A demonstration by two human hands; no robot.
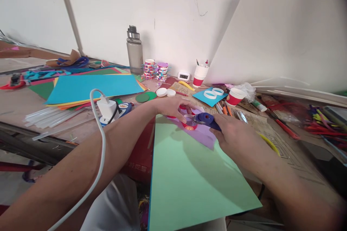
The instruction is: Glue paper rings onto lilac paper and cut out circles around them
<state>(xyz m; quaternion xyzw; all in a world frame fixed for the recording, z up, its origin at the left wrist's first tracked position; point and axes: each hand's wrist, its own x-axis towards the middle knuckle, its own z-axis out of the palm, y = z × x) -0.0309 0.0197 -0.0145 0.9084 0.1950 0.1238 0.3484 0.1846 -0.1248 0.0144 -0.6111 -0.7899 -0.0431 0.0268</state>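
Note:
In my right hand (230,133) is a blue hot glue gun (204,118), its nozzle pointing left at a red paper-cup ring (190,127) with a gold emblem. My left hand (176,109) curls over the ring's far left side, thumb and fingers closed on it; part of the grip is hidden. Beneath the ring lies a piece of purple paper (204,139), on top of a large light green sheet (189,173). More red cup pieces show partly under my left hand.
A white cable (102,151) runs from a plug over my left forearm. Behind stand a bottle (135,52), ring stacks (149,69), a clock (184,76) and stacked cups (200,75). Coloured sheets (94,86) and glue sticks (51,117) lie left; white rings (210,95) and a cup (235,96) right.

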